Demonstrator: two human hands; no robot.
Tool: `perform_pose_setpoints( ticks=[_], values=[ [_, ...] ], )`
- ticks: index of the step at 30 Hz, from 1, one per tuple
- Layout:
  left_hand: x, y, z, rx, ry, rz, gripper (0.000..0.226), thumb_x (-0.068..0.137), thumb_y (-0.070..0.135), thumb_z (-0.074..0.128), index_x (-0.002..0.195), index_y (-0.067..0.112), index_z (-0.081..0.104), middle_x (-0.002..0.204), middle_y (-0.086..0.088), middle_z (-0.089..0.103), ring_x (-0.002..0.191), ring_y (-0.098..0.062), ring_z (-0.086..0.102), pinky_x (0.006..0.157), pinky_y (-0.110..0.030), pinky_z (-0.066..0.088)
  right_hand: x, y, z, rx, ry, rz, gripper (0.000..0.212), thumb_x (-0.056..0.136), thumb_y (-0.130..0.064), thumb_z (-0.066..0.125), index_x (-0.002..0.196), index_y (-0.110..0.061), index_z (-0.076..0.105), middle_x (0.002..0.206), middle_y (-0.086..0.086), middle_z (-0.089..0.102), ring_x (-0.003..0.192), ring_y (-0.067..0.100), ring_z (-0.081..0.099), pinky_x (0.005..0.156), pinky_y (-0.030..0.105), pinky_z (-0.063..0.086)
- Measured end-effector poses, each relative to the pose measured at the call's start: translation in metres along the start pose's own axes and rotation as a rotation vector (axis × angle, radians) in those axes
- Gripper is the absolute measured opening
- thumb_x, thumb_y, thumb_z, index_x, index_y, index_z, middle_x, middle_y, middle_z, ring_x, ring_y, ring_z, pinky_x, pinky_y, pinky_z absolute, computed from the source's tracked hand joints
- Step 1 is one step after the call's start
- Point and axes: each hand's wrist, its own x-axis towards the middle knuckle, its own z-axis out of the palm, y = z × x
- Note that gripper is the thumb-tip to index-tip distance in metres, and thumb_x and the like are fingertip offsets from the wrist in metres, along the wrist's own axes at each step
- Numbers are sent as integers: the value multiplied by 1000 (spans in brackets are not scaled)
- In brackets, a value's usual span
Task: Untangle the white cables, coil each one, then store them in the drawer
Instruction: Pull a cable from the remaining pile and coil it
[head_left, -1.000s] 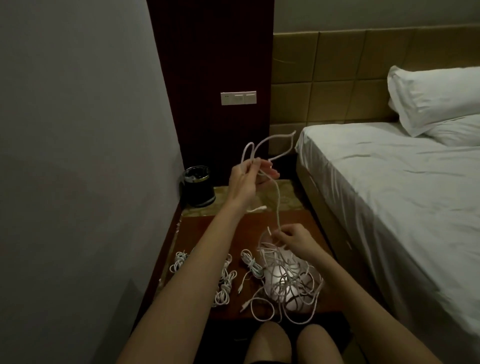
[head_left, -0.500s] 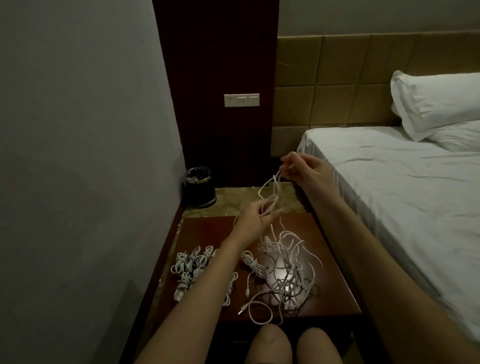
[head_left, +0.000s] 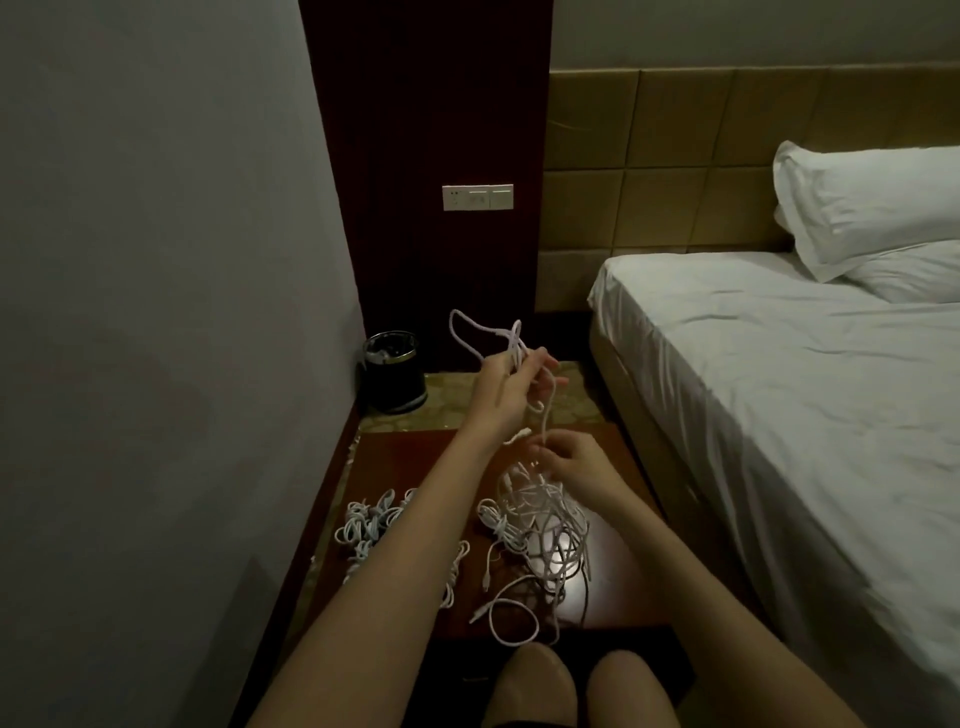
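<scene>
My left hand (head_left: 511, 387) is raised above the back of the nightstand and grips loops of a white cable (head_left: 470, 332) that stick up and to the left of it. That cable runs down to my right hand (head_left: 566, 460), which pinches it just above the tangled heap of white cables (head_left: 545, 535) on the nightstand top. Several coiled white cables (head_left: 371, 525) lie at the left of the top, partly hidden by my left forearm. No drawer is in sight.
The wooden nightstand (head_left: 395, 462) stands between a grey wall on the left and a bed (head_left: 805, 405) with white sheets on the right. A black bin (head_left: 392, 371) sits on the floor behind it. My knees (head_left: 571, 686) are at its front edge.
My left hand rose with more cable looped in it. My right hand came down from beside the bed to the top of the tangled heap.
</scene>
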Motion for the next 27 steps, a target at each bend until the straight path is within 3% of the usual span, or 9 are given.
perform_pose_setpoints(
  ticks=[4, 9, 14, 15, 17, 19, 22, 24, 27],
  values=[
    [-1, 19, -12, -29, 50, 75, 27, 102, 18, 45, 82, 12, 62, 61, 3, 61, 74, -16, 71, 74, -32, 53, 7, 29, 1, -106, 95, 156, 22, 93, -15, 62, 74, -23, 69, 69, -5, 68, 63, 8, 63, 66, 29, 52],
    [-4, 14, -27, 42, 195, 109, 27, 102, 25, 45, 82, 19, 60, 63, 7, 61, 71, -12, 67, 65, -24, 49, 8, 30, -13, 16, 208, 145, 18, 95, -14, 59, 85, -10, 73, 72, 0, 69, 63, 8, 63, 58, 17, 48],
    [-17, -31, -22, 240, 43, 37, 5, 94, 13, 61, 95, 9, 64, 85, -13, 63, 75, -10, 61, 64, -15, 48, 11, -10, -31, 259, 382, -23, 20, 94, -20, 60, 79, -15, 72, 70, 1, 69, 62, 9, 63, 58, 21, 49],
    [-19, -36, -19, 257, 21, 25, 11, 91, 12, 65, 97, 4, 63, 86, -18, 63, 71, -5, 60, 62, -13, 47, 11, -21, -35, 272, 393, -70, 20, 93, -18, 62, 76, -18, 71, 67, -1, 68, 60, 6, 62, 57, 20, 49],
    [-21, -43, -10, 250, -24, 3, 16, 87, 11, 70, 99, 2, 62, 76, -5, 61, 58, 6, 57, 56, -10, 43, 11, -40, -39, 277, 393, -161, 19, 92, -12, 64, 76, -19, 71, 65, -5, 67, 58, 3, 61, 59, 18, 49],
    [-21, -42, 0, 211, -62, -21, 12, 89, 11, 68, 101, 9, 66, 72, 8, 62, 59, 5, 60, 58, -12, 46, 7, -57, -41, 278, 360, -233, 16, 90, -8, 64, 79, -18, 70, 64, -7, 68, 60, 0, 63, 60, 14, 49],
    [-17, -39, 9, 165, -41, -42, 11, 93, 19, 64, 85, 21, 71, 68, 9, 68, 65, -5, 66, 62, -25, 54, 5, -68, -42, 292, 324, -269, 13, 89, -6, 65, 83, -17, 69, 70, -5, 69, 63, -1, 65, 61, 12, 49],
    [-16, -39, 10, 227, -17, -29, 22, 93, 30, 64, 71, 27, 66, 55, 14, 62, 52, 0, 58, 53, -23, 46, 5, -66, -45, 337, 339, -259, 10, 89, -7, 65, 84, -14, 71, 69, -5, 70, 64, 1, 65, 60, 14, 50],
    [-15, -40, 5, 169, 38, -6, 15, 92, 27, 66, 85, 14, 69, 62, 11, 63, 52, 4, 57, 54, -14, 42, 4, -54, -47, 335, 358, -215, 9, 91, -11, 64, 89, -7, 72, 72, 0, 71, 64, 5, 66, 61, 16, 52]
  ],
)
